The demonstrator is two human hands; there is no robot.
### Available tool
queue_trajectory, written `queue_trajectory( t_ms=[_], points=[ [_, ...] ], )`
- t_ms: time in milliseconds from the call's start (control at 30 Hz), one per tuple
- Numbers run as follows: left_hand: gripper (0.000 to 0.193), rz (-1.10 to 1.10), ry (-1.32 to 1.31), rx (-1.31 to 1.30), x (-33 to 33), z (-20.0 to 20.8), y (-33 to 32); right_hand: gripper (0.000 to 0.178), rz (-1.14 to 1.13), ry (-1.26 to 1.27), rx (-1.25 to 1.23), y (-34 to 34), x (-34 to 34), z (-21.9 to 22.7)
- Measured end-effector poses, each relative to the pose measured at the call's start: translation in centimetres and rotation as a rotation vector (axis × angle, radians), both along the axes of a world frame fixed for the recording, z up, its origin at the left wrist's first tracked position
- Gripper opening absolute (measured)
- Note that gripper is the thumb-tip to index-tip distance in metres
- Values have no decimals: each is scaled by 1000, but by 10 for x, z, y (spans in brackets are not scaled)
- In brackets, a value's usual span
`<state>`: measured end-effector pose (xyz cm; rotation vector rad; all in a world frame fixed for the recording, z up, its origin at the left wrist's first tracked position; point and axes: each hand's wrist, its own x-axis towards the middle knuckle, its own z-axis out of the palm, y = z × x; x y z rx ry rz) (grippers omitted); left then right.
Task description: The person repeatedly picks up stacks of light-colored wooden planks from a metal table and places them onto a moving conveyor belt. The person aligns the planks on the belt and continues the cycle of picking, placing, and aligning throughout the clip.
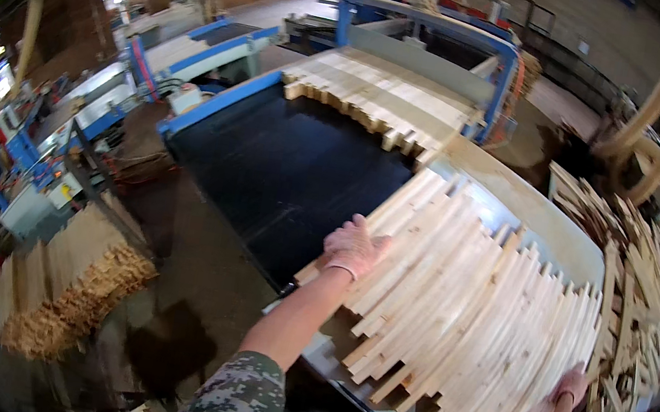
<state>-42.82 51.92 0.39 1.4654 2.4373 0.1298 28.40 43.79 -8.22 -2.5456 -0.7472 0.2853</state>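
Note:
A broad row of pale wooden strips [469,306] lies side by side on a smooth metal table [590,256], their near ends uneven. At the row's left side my left hand [354,249], in a thin pinkish glove, is closed over the outermost strip [413,198], beside the black conveyor belt [292,174]. My right hand [572,384] presses on the row's right edge, its fingers curled against the outermost strips and partly hidden. Farther ahead, another batch of strips [391,95] rests on the belt beneath a blue machine frame [433,20].
Loose scrap strips [635,297] are heaped along the right of the table. A stack of cut wood [67,285] stands at the lower left, near blue machinery [36,151]. Thick pale hoses [656,111] hang at the far right.

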Motion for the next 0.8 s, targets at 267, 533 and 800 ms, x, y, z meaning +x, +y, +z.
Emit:
queue_trajectory(
  t_ms=[267,533,800],
  points=[
    [91,8,9,-54,4,4,1,76,-26,-119,-119,0,-42,36],
    [94,8,13,-63,4,6,1,77,-24,-195,-108,3,-26,18],
    [90,5,13,-56,1,6,-2,76,26,-180,-133,3,-37,28]
  ],
)
